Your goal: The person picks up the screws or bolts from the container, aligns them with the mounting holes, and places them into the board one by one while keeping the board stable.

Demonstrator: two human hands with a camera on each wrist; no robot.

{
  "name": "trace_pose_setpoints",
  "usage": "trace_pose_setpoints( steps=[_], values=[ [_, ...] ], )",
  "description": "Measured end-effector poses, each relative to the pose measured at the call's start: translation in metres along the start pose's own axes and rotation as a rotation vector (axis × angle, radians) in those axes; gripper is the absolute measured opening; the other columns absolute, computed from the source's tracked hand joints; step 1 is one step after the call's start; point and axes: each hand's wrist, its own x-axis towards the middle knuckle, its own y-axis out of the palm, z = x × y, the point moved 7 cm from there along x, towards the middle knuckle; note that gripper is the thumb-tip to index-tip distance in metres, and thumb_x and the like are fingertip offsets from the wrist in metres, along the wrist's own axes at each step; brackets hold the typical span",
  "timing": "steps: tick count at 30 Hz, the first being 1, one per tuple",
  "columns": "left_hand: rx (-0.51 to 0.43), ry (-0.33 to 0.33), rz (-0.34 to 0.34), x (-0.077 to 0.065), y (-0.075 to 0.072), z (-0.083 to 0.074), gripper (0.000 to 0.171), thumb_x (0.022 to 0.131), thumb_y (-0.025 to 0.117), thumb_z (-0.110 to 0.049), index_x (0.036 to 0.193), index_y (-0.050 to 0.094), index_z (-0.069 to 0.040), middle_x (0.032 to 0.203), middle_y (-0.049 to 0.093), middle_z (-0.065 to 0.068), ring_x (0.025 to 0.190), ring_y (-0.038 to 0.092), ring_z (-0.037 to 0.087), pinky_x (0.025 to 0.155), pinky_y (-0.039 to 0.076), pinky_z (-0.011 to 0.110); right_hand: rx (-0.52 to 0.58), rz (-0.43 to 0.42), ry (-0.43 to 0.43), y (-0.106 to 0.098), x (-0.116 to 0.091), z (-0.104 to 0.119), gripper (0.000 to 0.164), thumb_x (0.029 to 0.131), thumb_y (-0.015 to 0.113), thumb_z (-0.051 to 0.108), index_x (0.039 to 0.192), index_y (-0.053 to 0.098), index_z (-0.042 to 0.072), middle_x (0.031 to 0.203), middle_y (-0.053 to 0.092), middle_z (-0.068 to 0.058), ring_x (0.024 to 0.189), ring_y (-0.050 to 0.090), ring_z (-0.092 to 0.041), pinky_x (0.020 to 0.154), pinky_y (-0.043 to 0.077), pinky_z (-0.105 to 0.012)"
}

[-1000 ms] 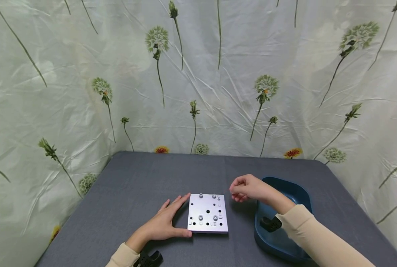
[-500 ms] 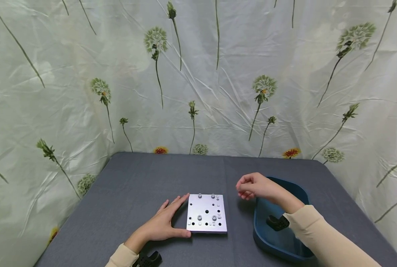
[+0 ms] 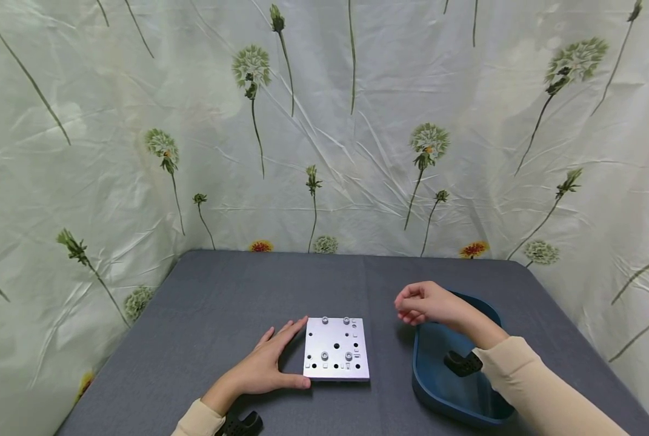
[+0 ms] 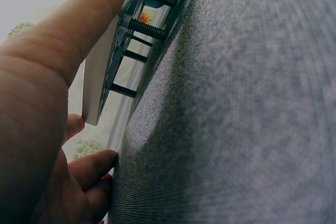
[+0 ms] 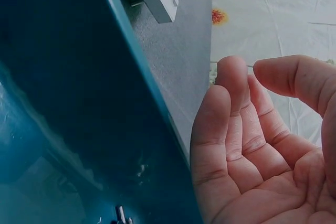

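Note:
A square silver metal plate (image 3: 336, 345) with several holes carries several socket-head screws (image 3: 325, 356) in its face. In the left wrist view it stands raised on dark threaded screw shafts (image 4: 147, 29). My left hand (image 3: 266, 363) holds the plate's left side, thumb at the near corner and forefinger at the far corner. Over the left rim of a blue tray (image 3: 430, 363) hovers my right hand (image 3: 428, 303), its fingers loosely bent. In the right wrist view, a gap shows between thumb and fingertips, with nothing held.
Small shiny metal pieces (image 5: 122, 214) lie in the tray. Grey cloth (image 3: 269, 284) covers the table, with a flower-printed curtain (image 3: 324, 121) hanging behind it. A dark wrist strap (image 3: 242, 424) sits on the left wrist, another (image 3: 462, 363) on the right.
My right hand has moved rightward, away from the plate and towards the tray. The left hand stays at the plate; the whole head view has shifted slightly.

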Motion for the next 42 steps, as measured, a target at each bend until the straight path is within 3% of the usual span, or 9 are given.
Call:
trace_pose_setpoints(
  steps=[14,34,42],
  values=[
    [-0.002,0.017,-0.001,-0.001,0.000,0.001,0.117,0.081,0.092,-0.054,0.172,0.027,-0.020,0.176,0.034,0.012,0.164,0.026,0.046,0.129,0.005,0.078,0.026,0.009,-0.008,-0.015,-0.011,-0.011,0.026,0.111,0.059,0.017,0.118,0.066,-0.007,0.099,0.074,-0.011,0.085,0.070,-0.016,0.078,0.064,-0.028],
    [-0.013,0.008,0.002,0.000,0.000,0.001,0.117,0.081,0.092,-0.055,0.172,0.027,-0.021,0.176,0.033,0.010,0.165,0.025,0.046,0.129,0.004,0.078,-0.002,-0.057,0.013,-0.038,-0.023,-0.037,0.028,0.112,0.054,0.014,0.119,0.065,-0.011,0.097,0.074,-0.008,0.084,0.070,-0.014,0.075,0.063,-0.029],
    [-0.005,0.009,0.000,0.000,0.000,0.001,0.117,0.081,0.092,-0.055,0.173,0.027,-0.021,0.176,0.034,0.010,0.164,0.025,0.046,0.129,0.005,0.078,-0.046,-0.130,0.062,-0.049,-0.028,-0.050,0.032,0.109,0.058,0.012,0.125,0.064,-0.015,0.095,0.076,-0.009,0.081,0.070,-0.013,0.072,0.063,-0.028]
  ],
)
